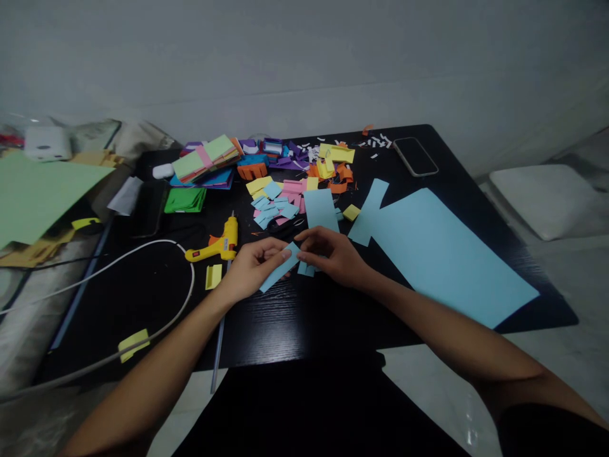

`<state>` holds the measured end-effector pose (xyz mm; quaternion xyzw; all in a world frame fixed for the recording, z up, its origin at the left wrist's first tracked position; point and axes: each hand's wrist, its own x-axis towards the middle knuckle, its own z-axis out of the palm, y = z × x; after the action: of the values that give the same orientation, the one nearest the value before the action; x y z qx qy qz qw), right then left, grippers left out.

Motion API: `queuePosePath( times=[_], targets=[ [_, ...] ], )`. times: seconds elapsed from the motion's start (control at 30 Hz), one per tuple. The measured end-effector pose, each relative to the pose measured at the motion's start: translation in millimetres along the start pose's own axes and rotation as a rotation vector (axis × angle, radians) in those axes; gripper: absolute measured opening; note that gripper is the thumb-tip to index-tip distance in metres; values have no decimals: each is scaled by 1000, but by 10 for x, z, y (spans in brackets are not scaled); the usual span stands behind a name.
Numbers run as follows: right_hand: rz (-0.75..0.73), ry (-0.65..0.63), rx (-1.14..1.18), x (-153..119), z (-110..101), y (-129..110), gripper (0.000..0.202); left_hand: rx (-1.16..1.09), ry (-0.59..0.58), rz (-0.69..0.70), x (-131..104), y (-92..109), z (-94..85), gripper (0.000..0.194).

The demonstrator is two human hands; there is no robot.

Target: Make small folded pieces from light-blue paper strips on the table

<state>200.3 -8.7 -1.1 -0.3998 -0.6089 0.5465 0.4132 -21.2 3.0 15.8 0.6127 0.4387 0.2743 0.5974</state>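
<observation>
A small light blue paper piece [278,271] is held between both hands above the black table. My left hand [252,266] pinches its upper part, thumb on top. At its right end, my right hand [335,254] has thumb and fingers closed on the same piece. Just beyond my right hand lies a light blue strip [321,208]. Small blue pieces [273,209] lie heaped past my hands, beside dark-handled scissors [280,226]. A yellow glue gun [219,244] rests to the left of my left hand.
A large light blue sheet [451,254] and a phone [415,157] lie at the right. Colored folded papers [207,158] are stacked at the back left. A white cable [190,285] loops across the left side. Orange and yellow scraps [335,171] sit at the back.
</observation>
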Motion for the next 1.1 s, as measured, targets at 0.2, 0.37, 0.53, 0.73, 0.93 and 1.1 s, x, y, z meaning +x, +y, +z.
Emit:
queuePosePath(
  times=[0.2, 0.37, 0.53, 0.73, 0.93, 1.1],
  targets=[
    [62, 97, 122, 58, -77, 45, 30, 5, 98, 110, 14, -47, 3, 32],
    [98, 128, 163, 83, -106, 57, 28, -29, 181, 115, 29, -48, -6, 27],
    [113, 186, 185, 95, -109, 29, 21, 39, 290, 246, 27, -29, -46, 16],
    [253, 171, 411, 100, -85, -6, 24, 383, 414, 563, -28, -7, -64, 5],
    [250, 215, 352, 106, -99, 67, 40, 434, 265, 660, -35, -65, -20, 13],
    [251, 198, 316, 107, -115, 55, 36, 287, 91, 549, -5, -63, -62, 17]
  ],
)
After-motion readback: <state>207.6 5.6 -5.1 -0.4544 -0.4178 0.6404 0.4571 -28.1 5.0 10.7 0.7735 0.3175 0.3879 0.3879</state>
